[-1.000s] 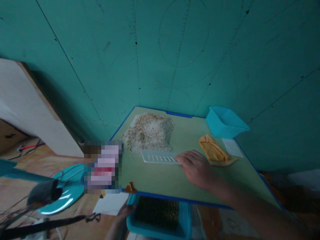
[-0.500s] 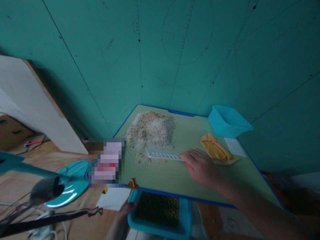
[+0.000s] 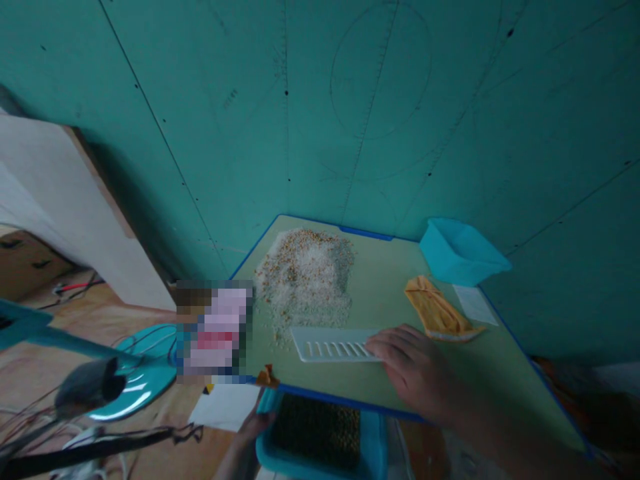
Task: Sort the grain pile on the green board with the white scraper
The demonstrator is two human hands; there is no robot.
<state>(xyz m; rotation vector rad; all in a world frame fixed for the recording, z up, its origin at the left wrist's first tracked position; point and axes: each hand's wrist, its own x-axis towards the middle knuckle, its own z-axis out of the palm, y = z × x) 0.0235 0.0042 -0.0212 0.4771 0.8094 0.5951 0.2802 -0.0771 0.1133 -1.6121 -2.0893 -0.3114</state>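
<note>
My right hand [image 3: 413,367] grips one end of a white slotted plastic scraper [image 3: 333,344] lying on a pale green board [image 3: 465,360] with a blue rim. A heap of white grains mixed with brown ones [image 3: 305,270] sits beyond the scraper, toward the wall. My left hand [image 3: 253,425] holds the left rim of a blue tub [image 3: 320,437] of dark grains, just under the board's near edge; its fingers curl on the rim.
An empty blue tub [image 3: 463,252] leans at the board's far right corner, with a folded yellow cloth [image 3: 437,310] and a white slip [image 3: 475,305] beside it. A teal wall rises behind. At left are a teal fan base [image 3: 143,373], cables and a white panel [image 3: 60,207].
My right hand has drawn the scraper toward the board's near edge, away from the heap, leaving a thin trail of grains. The left hand stays at the tub.
</note>
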